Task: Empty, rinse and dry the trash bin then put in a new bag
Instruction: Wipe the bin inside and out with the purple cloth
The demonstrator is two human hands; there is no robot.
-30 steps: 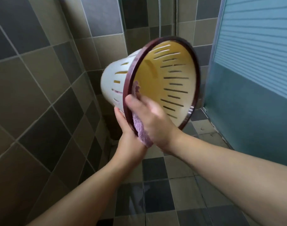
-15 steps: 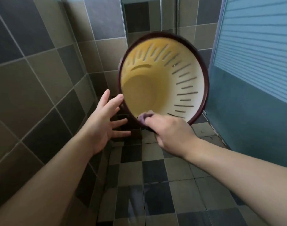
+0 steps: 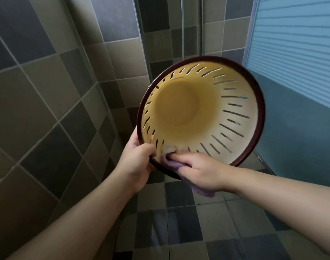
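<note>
The left hand (image 3: 136,162) has a closed grip on the bin's (image 3: 233,102) dark lower rim; the right hand (image 3: 201,170) grips a purple cloth (image 3: 168,162) against that rim. The bin is held above the tiled floor (image 3: 188,226), mouth toward the camera.
</note>
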